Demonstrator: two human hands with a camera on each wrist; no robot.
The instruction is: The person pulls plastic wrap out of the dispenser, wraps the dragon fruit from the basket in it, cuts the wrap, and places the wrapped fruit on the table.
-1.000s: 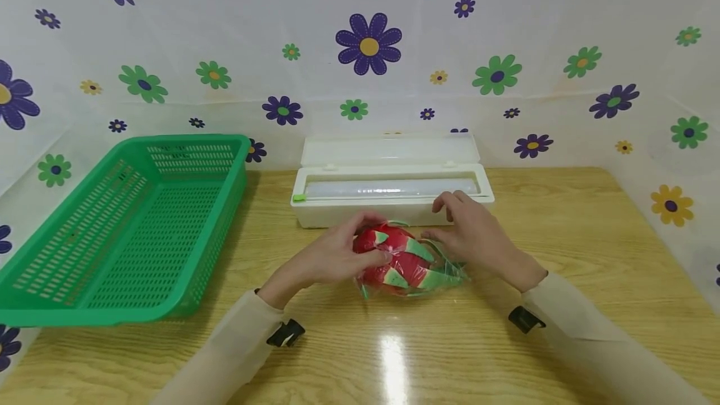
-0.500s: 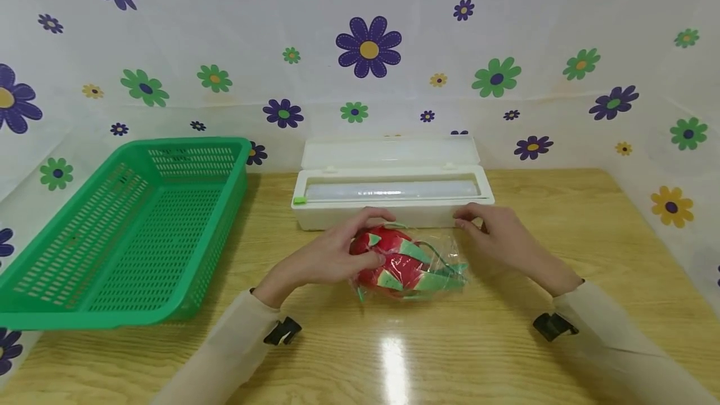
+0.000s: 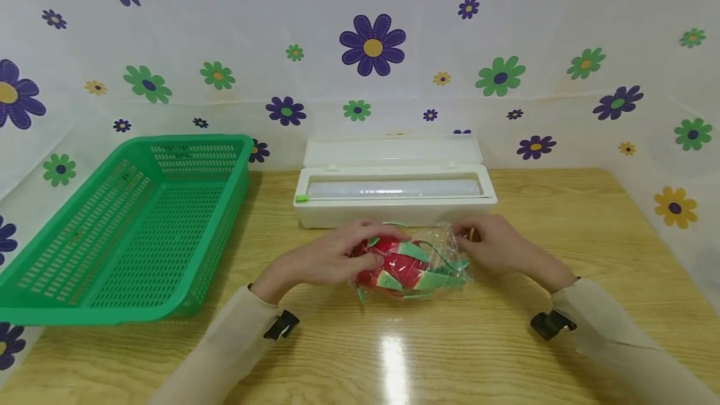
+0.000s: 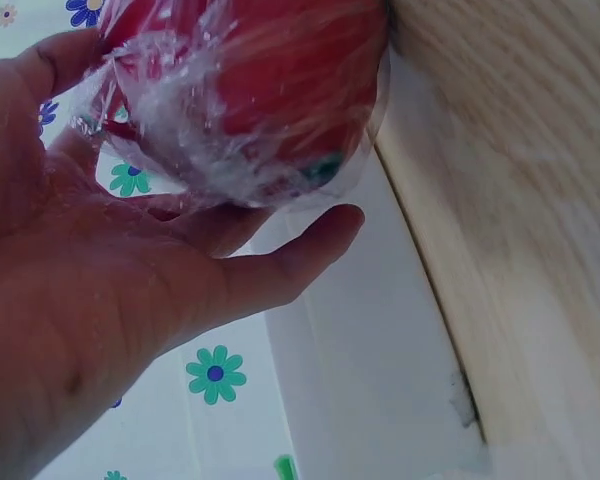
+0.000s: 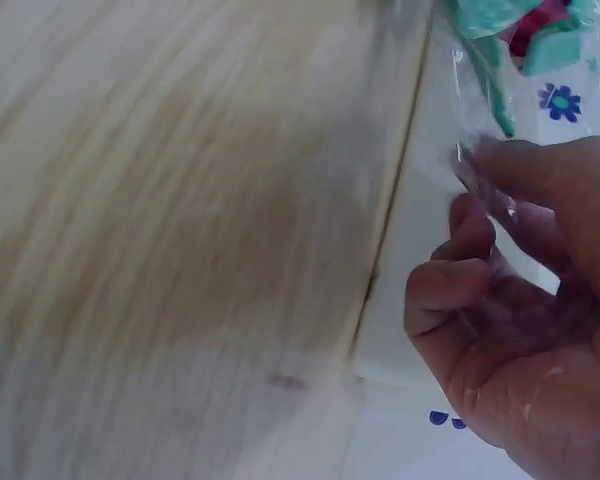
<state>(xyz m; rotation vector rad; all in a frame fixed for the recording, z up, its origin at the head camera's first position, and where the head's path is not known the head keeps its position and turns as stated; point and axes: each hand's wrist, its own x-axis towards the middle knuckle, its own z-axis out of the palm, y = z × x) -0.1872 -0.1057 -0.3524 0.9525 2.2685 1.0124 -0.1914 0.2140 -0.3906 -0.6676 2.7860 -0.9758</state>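
A red dragon fruit [image 3: 398,265] with green-tipped scales lies on the table, wrapped in clear cling film [image 3: 440,237]. My left hand [image 3: 329,256] holds its left end, thumb in front and fingers over the top. The wrapped red end [image 4: 280,80] fills the upper part of the left wrist view. At the fruit's right, my right hand [image 3: 500,245] pinches the loose film between thumb and finger. A stretch of this film [image 5: 470,90] runs from the fingertips toward the green scales in the right wrist view.
Behind the fruit stands a white cling film box [image 3: 394,212], lid raised, with a film roll [image 3: 394,189] inside and a green slider [image 3: 302,198] at its left. A green plastic basket [image 3: 222,230] sits at the left of the wooden table [image 3: 315,355]. Flowered cloth hangs behind.
My right hand has moved right and down from the box's front, drawing the loose film out. My left hand stays at the fruit, its upper fingers now reaching further across the top.
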